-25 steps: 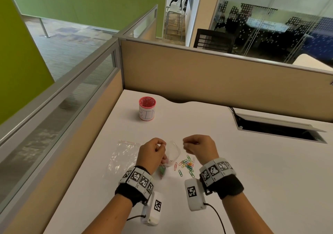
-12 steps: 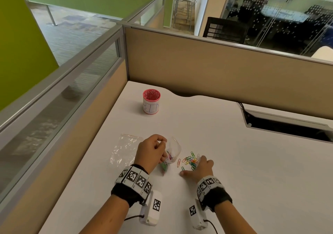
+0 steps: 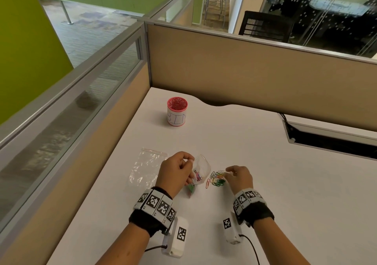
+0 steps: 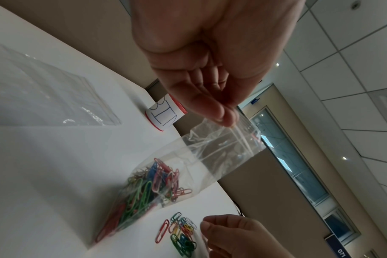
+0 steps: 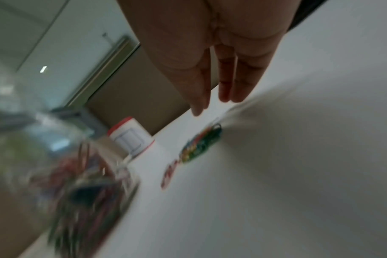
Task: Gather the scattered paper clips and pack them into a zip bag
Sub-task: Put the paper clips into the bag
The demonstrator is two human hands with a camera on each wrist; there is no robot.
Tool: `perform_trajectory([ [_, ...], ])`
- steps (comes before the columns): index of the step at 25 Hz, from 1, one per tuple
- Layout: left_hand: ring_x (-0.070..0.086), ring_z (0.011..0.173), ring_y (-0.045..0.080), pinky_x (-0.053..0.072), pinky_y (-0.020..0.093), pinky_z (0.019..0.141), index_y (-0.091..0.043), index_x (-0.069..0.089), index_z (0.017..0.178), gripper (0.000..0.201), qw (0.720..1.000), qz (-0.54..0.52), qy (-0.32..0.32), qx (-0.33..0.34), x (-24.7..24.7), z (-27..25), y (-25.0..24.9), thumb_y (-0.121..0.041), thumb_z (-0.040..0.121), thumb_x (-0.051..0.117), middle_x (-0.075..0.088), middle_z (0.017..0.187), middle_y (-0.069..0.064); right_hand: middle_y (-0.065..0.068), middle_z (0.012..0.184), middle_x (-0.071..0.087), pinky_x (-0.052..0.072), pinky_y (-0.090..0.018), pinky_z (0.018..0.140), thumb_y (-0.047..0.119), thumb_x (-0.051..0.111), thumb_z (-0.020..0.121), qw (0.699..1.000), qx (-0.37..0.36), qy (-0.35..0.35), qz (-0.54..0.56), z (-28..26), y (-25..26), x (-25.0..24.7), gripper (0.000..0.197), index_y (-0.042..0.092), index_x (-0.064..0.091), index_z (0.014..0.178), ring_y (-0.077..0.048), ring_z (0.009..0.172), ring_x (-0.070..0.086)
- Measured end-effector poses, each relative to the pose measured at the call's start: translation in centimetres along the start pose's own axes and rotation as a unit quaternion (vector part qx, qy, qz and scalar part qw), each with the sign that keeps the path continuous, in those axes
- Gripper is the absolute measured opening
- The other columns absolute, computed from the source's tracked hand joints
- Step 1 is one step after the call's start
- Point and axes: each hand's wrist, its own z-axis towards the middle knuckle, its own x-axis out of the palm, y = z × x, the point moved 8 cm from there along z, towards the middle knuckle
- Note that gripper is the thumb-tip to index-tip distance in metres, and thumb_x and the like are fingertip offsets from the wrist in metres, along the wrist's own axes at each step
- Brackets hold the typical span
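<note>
My left hand pinches the rim of a clear zip bag and holds its mouth up, while the bag's lower end rests on the white desk. Several coloured paper clips lie inside the bag. Just to its right is a small loose pile of clips, also seen in the wrist views. My right hand hovers low at the pile's right edge. Its fingers are nearly straight, their tips by a pale clip. The right wrist view is blurred.
A second, empty clear bag lies flat to the left of my left hand. A red-rimmed cup labelled BIN stands farther back. A cable slot is cut into the desk at the right. Beige partitions wall the desk's back and left.
A second ago my right hand was raised by the bag's mouth. It dropped flat onto the clip pile and has now lifted slightly at the pile's right edge. The left hand kept holding the bag.
</note>
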Motion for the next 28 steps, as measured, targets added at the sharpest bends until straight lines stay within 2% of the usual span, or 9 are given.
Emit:
perform_trajectory([
  [5, 0.059, 0.044, 0.011, 0.049, 0.022, 0.046, -0.021, 0.063, 0.084, 0.015, 1.000, -0.007, -0.002, 0.002, -0.1, -0.3, -0.3, -0.011, 0.090, 0.054, 0.065, 0.055, 0.002, -0.015, 0.148, 0.028, 0.030, -0.043, 0.112, 0.037, 0.058, 0.086, 0.985, -0.081, 0.092, -0.121, -1.9, 0.9, 5.7, 0.060, 0.011, 0.039, 0.136, -0.030, 0.137, 0.028],
  [7, 0.059, 0.044, 0.011, 0.048, 0.021, 0.046, -0.020, 0.063, 0.084, 0.015, 1.000, -0.005, -0.002, 0.005, -0.1, -0.4, -0.4, -0.011, 0.090, 0.054, 0.065, 0.055, 0.002, -0.014, 0.151, 0.021, 0.030, -0.048, 0.111, 0.041, 0.053, 0.088, 0.971, -0.102, 0.119, -0.178, -2.0, 1.1, 7.1, 0.058, 0.015, 0.036, 0.137, -0.033, 0.139, 0.020],
  [10, 0.059, 0.043, 0.010, 0.048, 0.021, 0.046, -0.020, 0.063, 0.085, 0.014, 1.000, -0.006, -0.002, 0.004, -0.2, -0.5, -0.5, -0.011, 0.090, 0.054, 0.065, 0.056, 0.003, -0.011, 0.156, 0.013, 0.027, -0.045, 0.114, 0.024, 0.039, 0.097, 0.952, -0.144, 0.141, -0.229, -2.3, 1.9, 7.5, 0.043, 0.017, 0.034, 0.139, -0.032, 0.144, 0.011],
  [12, 0.058, 0.043, 0.010, 0.048, 0.021, 0.045, -0.020, 0.063, 0.085, 0.014, 1.000, -0.007, 0.000, 0.003, 0.0, -0.5, -0.4, -0.010, 0.091, 0.054, 0.065, 0.055, 0.002, -0.010, 0.153, 0.022, 0.033, -0.043, 0.112, 0.013, 0.042, 0.095, 0.936, -0.175, 0.130, -0.276, -2.8, 2.2, 7.2, 0.043, 0.015, 0.036, 0.137, -0.031, 0.141, 0.023],
  [15, 0.058, 0.043, 0.010, 0.047, 0.020, 0.045, -0.017, 0.064, 0.087, 0.013, 1.000, -0.005, 0.003, 0.004, 0.2, -0.6, -0.5, -0.010, 0.090, 0.053, 0.064, 0.053, 0.000, -0.011, 0.122, 0.052, 0.051, -0.037, 0.090, 0.005, 0.050, 0.088, 0.906, -0.221, 0.097, -0.347, -3.6, 2.7, 6.8, 0.027, 0.010, 0.056, 0.115, -0.030, 0.107, 0.055],
  [19, 0.058, 0.042, 0.009, 0.047, 0.018, 0.044, -0.015, 0.064, 0.089, 0.012, 1.000, -0.005, 0.006, 0.006, 0.4, -0.8, -0.6, -0.010, 0.090, 0.053, 0.064, 0.052, -0.002, -0.011, 0.108, 0.058, 0.050, -0.034, 0.080, 0.007, 0.051, 0.088, 0.892, -0.243, 0.097, -0.367, -3.7, 3.3, 5.8, 0.019, 0.009, 0.063, 0.102, -0.030, 0.097, 0.058],
  [22, 0.058, 0.042, 0.009, 0.047, 0.018, 0.044, -0.015, 0.064, 0.088, 0.012, 1.000, -0.004, 0.007, 0.004, 0.3, -0.8, -0.6, -0.010, 0.090, 0.053, 0.064, 0.053, -0.001, -0.010, 0.105, 0.064, 0.047, -0.030, 0.081, 0.010, 0.051, 0.087, 0.933, -0.204, 0.079, -0.287, -2.9, 3.7, 3.2, 0.021, 0.009, 0.066, 0.102, -0.029, 0.097, 0.060],
  [25, 0.058, 0.042, 0.009, 0.047, 0.018, 0.044, -0.017, 0.063, 0.086, 0.013, 1.000, -0.001, 0.009, 0.006, 0.4, -0.7, -0.7, -0.010, 0.090, 0.053, 0.064, 0.053, 0.000, -0.009, 0.092, 0.071, 0.047, -0.023, 0.082, 0.005, 0.061, 0.079, 0.992, -0.071, 0.049, -0.097, -0.9, 1.9, -0.8, 0.017, 0.008, 0.073, 0.092, -0.022, 0.089, 0.063],
  [28, 0.058, 0.041, 0.008, 0.047, 0.017, 0.044, -0.018, 0.063, 0.085, 0.013, 1.000, 0.006, 0.011, 0.011, 0.5, -0.8, -0.8, -0.011, 0.091, 0.053, 0.064, 0.052, -0.002, -0.017, 0.082, 0.068, 0.058, -0.027, 0.075, -0.008, 0.064, 0.075, 0.981, 0.057, 0.074, 0.169, -0.8, 0.4, -2.9, 0.016, 0.006, 0.071, 0.074, -0.023, 0.070, 0.064],
])
